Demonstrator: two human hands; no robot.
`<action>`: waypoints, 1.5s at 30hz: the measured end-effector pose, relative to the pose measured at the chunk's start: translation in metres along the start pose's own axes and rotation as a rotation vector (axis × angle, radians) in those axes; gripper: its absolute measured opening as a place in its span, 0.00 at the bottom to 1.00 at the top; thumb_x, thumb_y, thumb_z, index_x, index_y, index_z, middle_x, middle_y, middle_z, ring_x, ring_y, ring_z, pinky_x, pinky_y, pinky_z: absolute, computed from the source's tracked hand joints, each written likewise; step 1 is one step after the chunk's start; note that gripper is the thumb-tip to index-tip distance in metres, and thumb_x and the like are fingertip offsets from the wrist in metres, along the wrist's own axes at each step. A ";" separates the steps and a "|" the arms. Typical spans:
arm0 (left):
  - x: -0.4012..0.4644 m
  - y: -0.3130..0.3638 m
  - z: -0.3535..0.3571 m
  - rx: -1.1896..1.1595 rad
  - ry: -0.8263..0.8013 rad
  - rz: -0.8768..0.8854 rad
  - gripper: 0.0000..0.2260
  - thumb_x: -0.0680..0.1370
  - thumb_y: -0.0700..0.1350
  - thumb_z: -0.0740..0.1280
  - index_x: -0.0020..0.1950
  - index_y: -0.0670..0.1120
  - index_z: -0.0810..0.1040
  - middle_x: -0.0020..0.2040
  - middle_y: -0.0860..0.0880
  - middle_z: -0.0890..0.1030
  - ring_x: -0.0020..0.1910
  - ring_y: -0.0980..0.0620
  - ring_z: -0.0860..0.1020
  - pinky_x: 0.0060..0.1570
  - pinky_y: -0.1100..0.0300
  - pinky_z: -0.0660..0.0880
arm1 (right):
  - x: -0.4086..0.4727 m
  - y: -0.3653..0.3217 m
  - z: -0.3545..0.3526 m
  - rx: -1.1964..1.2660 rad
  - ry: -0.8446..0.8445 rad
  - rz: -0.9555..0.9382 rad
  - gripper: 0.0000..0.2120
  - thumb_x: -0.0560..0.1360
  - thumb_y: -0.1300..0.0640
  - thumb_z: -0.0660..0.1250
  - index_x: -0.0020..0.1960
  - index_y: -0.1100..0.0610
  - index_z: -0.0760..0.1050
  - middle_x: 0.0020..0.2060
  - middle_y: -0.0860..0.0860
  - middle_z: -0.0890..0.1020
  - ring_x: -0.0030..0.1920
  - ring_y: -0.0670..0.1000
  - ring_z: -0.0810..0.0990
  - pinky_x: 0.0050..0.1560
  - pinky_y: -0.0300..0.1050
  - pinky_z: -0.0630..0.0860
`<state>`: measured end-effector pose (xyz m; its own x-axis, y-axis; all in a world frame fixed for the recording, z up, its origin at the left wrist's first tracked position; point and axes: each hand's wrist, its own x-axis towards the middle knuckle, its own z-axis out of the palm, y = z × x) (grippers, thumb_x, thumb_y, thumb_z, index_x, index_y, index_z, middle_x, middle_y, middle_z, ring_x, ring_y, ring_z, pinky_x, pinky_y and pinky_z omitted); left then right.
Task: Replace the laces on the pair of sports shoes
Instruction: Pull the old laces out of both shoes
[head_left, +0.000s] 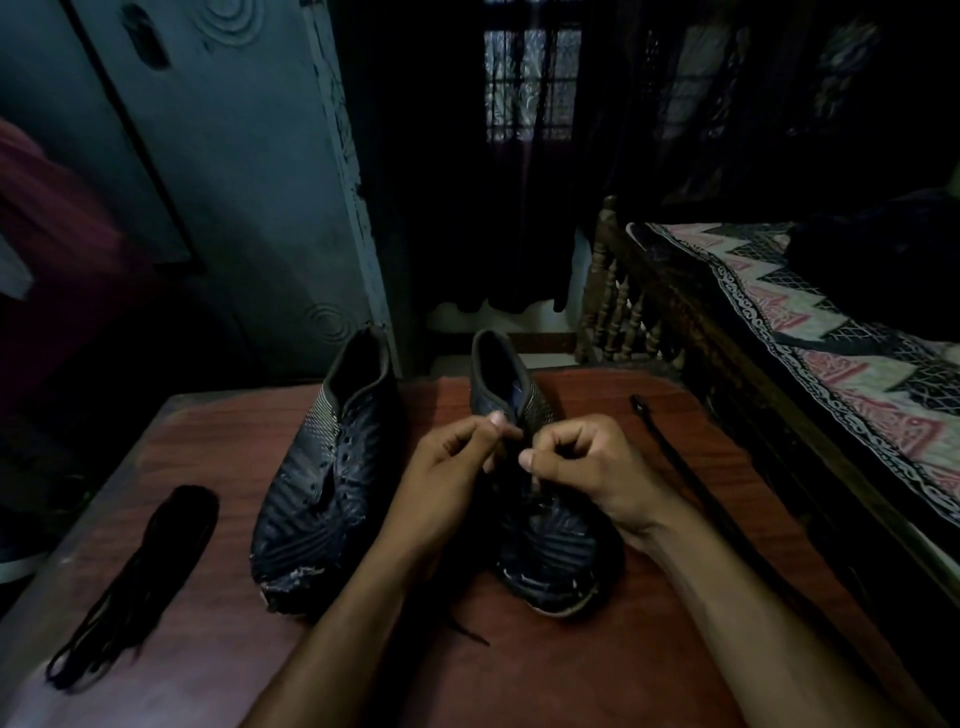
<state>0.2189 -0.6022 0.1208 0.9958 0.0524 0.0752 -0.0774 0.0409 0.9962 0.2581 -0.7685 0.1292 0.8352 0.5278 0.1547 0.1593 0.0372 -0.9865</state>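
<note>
Two dark, worn sports shoes are set side by side, toes toward the near edge, on a reddish-brown wooden table (597, 649). The left shoe (327, 478) is seen with bare eyelets and no lace threaded; whether an old lace has been taken from it is a judgement only, but it is ready for lacing. The right shoe (540, 530) is under work at the mid-table position.

The left hand (447, 467) is held over the right shoe's eyelet area with thumb and forefinger closed in a pinch. The right hand (582, 467) is curled likewise, thumb against fingers. A dark lace appears to be held between them, though in the dim light the strand itself cannot be clearly made out. A loose dark lace end (467, 631) is seen trailing on the table just near of the right shoe's toe.

A bundle of black laces (140, 582) is laid at the near left of the table, well apart from the shoes. A single long black lace (691, 483) is stretched along the right side.

Progress is judged early to middling: neither shoe is seen fully laced, and whether the right shoe's lace is being removed or fitted cannot be told.
</note>
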 end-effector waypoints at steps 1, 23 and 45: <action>0.000 0.000 0.000 0.021 -0.016 0.020 0.14 0.82 0.53 0.67 0.44 0.46 0.85 0.36 0.47 0.77 0.38 0.50 0.75 0.43 0.54 0.70 | -0.001 -0.002 -0.001 -0.013 -0.035 0.000 0.13 0.72 0.59 0.72 0.30 0.55 0.78 0.26 0.48 0.77 0.29 0.43 0.73 0.33 0.36 0.69; 0.004 -0.003 -0.018 0.039 -0.341 0.216 0.03 0.68 0.46 0.66 0.35 0.51 0.73 0.45 0.48 0.72 0.46 0.53 0.69 0.45 0.61 0.67 | 0.009 0.012 0.001 -0.110 0.354 -0.066 0.11 0.78 0.62 0.69 0.38 0.57 0.75 0.29 0.51 0.78 0.33 0.48 0.77 0.39 0.40 0.73; -0.003 0.012 -0.015 0.388 0.737 0.278 0.30 0.75 0.46 0.64 0.78 0.51 0.63 0.72 0.50 0.60 0.67 0.47 0.70 0.65 0.49 0.74 | 0.004 0.009 0.000 -0.588 0.291 -0.141 0.15 0.73 0.69 0.69 0.53 0.51 0.81 0.46 0.49 0.74 0.45 0.47 0.77 0.47 0.29 0.71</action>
<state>0.2138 -0.5866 0.1318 0.6476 0.6468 0.4029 -0.1566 -0.4045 0.9010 0.2630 -0.7662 0.1212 0.8801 0.2979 0.3697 0.4689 -0.4227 -0.7755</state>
